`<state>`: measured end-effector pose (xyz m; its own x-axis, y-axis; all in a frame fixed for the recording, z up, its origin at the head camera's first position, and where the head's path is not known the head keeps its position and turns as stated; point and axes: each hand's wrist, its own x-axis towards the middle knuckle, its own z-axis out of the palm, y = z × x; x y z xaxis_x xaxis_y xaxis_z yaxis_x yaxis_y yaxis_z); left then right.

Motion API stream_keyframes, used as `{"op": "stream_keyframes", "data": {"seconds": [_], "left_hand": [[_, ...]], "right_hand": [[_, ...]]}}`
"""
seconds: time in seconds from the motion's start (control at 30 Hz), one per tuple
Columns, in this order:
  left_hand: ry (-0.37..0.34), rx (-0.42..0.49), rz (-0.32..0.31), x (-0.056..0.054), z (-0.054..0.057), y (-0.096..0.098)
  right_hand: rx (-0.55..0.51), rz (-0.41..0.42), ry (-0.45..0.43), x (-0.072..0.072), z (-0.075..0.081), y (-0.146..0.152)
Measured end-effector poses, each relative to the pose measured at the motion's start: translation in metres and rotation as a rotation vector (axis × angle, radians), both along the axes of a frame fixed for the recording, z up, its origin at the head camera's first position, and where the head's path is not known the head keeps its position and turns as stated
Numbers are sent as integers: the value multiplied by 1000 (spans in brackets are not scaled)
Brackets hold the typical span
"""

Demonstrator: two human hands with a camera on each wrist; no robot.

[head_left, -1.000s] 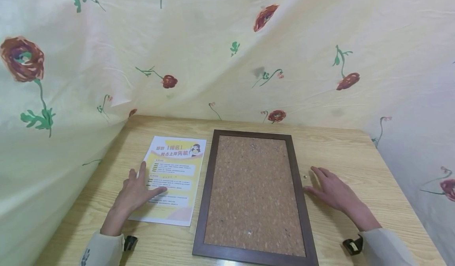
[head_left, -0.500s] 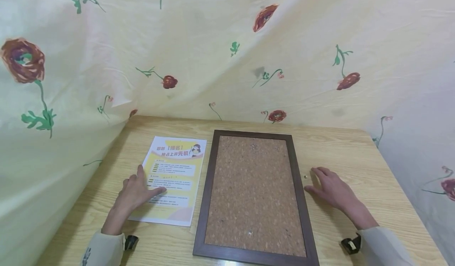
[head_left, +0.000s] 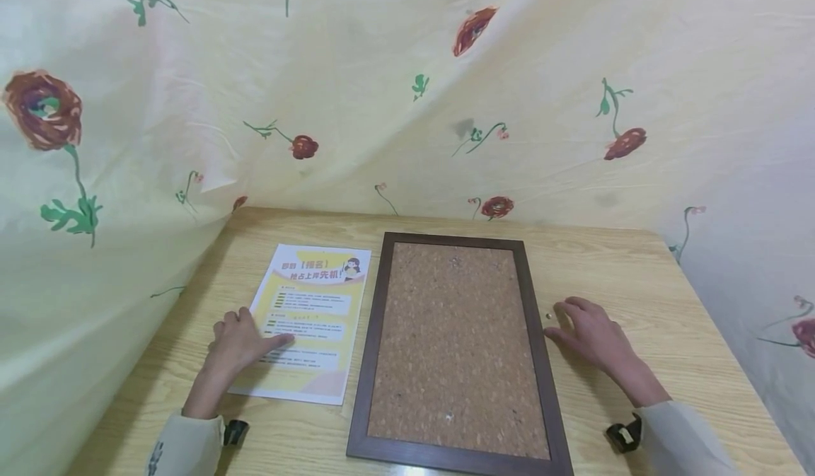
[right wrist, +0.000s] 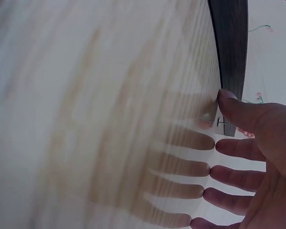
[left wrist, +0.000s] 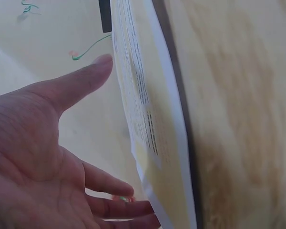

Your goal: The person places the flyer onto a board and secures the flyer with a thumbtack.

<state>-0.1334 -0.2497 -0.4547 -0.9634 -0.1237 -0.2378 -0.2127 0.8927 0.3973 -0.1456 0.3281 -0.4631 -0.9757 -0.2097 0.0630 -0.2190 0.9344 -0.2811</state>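
A printed sheet (head_left: 312, 373) in yellow and white lies on the table, left of a cork board (head_left: 458, 341) with a dark brown frame. My left hand (head_left: 232, 349) is at the sheet's left side, thumb stretched out over the print and apart from it in the left wrist view. Its fingertips (left wrist: 155, 220) are right at the sheet's edge. Just right of the board, a small metal thumbtack (right wrist: 219, 122) lies on the table. My right hand (head_left: 595, 334) is around it, thumb and fingers spread, holding nothing. The fingertips (right wrist: 218, 144) meet the tabletop beside the tack.
Wood-grain tabletop (head_left: 637, 271) surrounds the board and the sheet. A pale curtain (head_left: 356, 94) with red flowers hangs behind and along both sides. Black bands (head_left: 235, 432) sit at both wrists.
My left hand's fingers have drawn back from the sheet's upper part and bent, its thumb staying over the print. The right hand has shifted slightly left, fingers a little closer to the thumbtack.
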Motion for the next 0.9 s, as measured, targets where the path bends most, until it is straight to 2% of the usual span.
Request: {"op": "stream_keyframes", "data": {"seconds": [0.37, 0.9], "left_hand": [[-21, -1, 46, 0, 0, -2], [-5, 23, 76, -3, -1, -3]], "right_hand": [[-34, -43, -12, -2, -5, 0], [-127, -112, 4, -3, -10, 2]]}}
